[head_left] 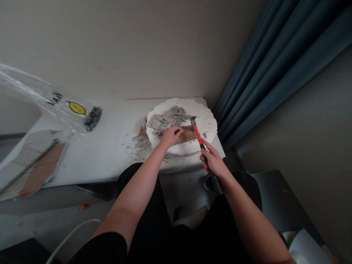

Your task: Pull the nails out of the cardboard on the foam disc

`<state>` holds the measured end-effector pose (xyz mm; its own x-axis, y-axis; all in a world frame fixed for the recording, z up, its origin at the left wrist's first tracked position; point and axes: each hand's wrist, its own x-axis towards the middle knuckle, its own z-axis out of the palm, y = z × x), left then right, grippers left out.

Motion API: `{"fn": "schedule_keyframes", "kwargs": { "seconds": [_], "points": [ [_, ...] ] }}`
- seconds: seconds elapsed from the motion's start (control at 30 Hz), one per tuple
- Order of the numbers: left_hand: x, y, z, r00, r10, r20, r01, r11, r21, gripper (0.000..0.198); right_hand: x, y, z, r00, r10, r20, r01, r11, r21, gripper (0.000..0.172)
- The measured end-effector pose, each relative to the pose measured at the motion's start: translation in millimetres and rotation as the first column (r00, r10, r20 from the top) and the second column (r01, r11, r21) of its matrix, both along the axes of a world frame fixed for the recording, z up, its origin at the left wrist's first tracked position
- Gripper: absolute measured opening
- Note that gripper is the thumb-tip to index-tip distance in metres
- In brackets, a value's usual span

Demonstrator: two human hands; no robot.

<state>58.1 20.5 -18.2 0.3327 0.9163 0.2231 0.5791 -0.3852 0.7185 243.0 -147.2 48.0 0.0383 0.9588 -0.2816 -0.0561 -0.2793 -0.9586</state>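
Note:
My right hand (pixel 213 161) grips the red-and-black handle of a small hammer (pixel 202 141), whose metal head (pixel 193 121) stands just above a brown strip (pixel 187 134). That strip lies on a round white foam slab (pixel 205 123) among broken grey tile fragments (pixel 165 120). My left hand (pixel 171 136) rests on the slab with its fingertips bunched against the fragments, next to the strip's left end. Whether those fingertips pinch a small chip is hidden.
The slab sits on a white table (pixel 90 154) strewn with grey chips and dust. A clear plastic bag (pixel 57 99) with a yellow label lies at the back left, above flat brown and grey boards (pixel 35 167). A blue-grey curtain (pixel 264 73) hangs at the right.

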Motion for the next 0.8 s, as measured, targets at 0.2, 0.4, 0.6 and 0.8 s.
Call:
{"fn": "schedule_keyframes", "kwargs": {
  "seconds": [0.2, 0.4, 0.6, 0.8],
  "points": [
    [0.2, 0.3, -1.0, 1.000, 0.008, 0.030, -0.008, 1.000, -0.005, 0.027, -1.7, -0.8, 1.7, 1.000, -0.005, -0.006, 0.005, 1.000, -0.012, 0.067],
    [0.5, 1.1, -1.5, 1.000, -0.014, 0.000, 0.014, 0.999, 0.052, 0.021, -5.0, -8.3, 6.4, 0.994, -0.019, -0.104, 0.021, 1.000, 0.021, 0.071],
    [3.8, 0.1, -6.6, 0.991, -0.013, 0.136, 0.013, 1.000, 0.005, 0.027, -11.0, -20.0, 22.8, 0.977, 0.099, -0.189, -0.088, 0.994, 0.064, 0.070],
    [4.5, 0.6, -14.6, 0.971, -0.002, 0.238, 0.002, 1.000, -0.001, 0.044, -16.8, -23.6, 24.2, 0.975, 0.136, -0.175, -0.121, 0.988, 0.094, 0.070]
  ]
}}
